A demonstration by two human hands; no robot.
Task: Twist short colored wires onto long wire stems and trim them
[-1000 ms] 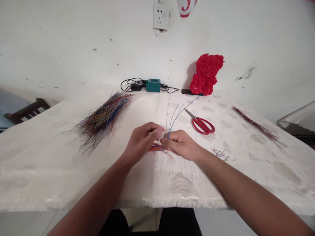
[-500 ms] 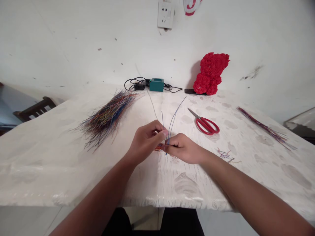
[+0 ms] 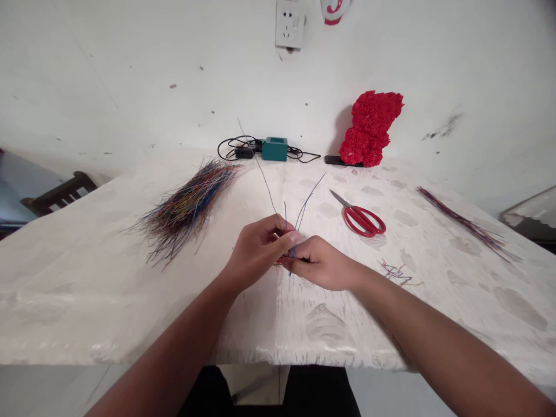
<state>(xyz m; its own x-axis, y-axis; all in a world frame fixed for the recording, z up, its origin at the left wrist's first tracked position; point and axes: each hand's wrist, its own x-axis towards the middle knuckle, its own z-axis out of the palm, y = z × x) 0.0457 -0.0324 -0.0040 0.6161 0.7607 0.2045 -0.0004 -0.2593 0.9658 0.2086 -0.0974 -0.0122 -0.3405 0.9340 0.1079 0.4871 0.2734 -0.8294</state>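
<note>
My left hand (image 3: 257, 250) and my right hand (image 3: 319, 263) meet at the middle of the white table (image 3: 87, 289), fingers pinched together. Between them they grip a few thin wires (image 3: 299, 217), blue and grey, whose free ends fan upward and away from me. A small bunch of red and orange wire ends shows just under my fingers, mostly hidden. A big heap of many-coloured wires (image 3: 189, 205) lies to the left of my left hand.
Red-handled scissors (image 3: 360, 219) lie right of my hands. A thin bundle of wires (image 3: 467, 223) rests far right, small wire scraps (image 3: 393, 270) near my right wrist. At the wall stand a red rose bear (image 3: 369, 128), a teal box (image 3: 274, 149) with black cables, a socket (image 3: 289, 23).
The wires' free ends have swung from leaning right to standing more upright and spreading left. The small bunch under my fingers is now mostly covered. My hands stay pinched together at the same spot.
</note>
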